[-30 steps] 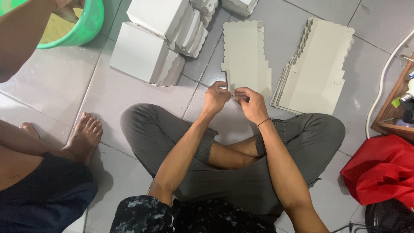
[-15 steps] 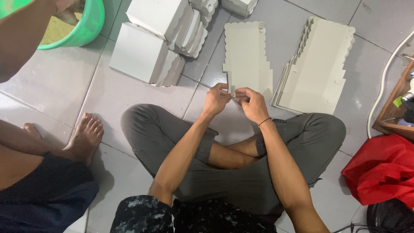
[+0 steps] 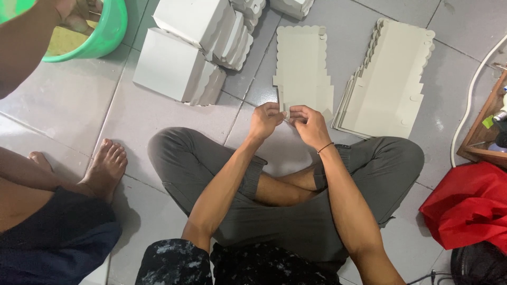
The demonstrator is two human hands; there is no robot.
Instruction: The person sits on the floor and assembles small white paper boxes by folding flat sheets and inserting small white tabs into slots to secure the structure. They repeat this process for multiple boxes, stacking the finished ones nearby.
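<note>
While sitting cross-legged, pinching both hands, left hand [image 3: 265,119] and right hand [image 3: 310,123], together on flat box blank [image 3: 302,68], beside blank stack [image 3: 390,79].

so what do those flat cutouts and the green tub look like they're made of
The flat box blank and the stack of blanks look like thin, matte, off-white paperboard: crisp scalloped die-cut edges, no gloss. The green tub looks like moulded plastic, with a smooth, slightly shiny rim. The left hand and right hand pinch something too small to tell.
</note>
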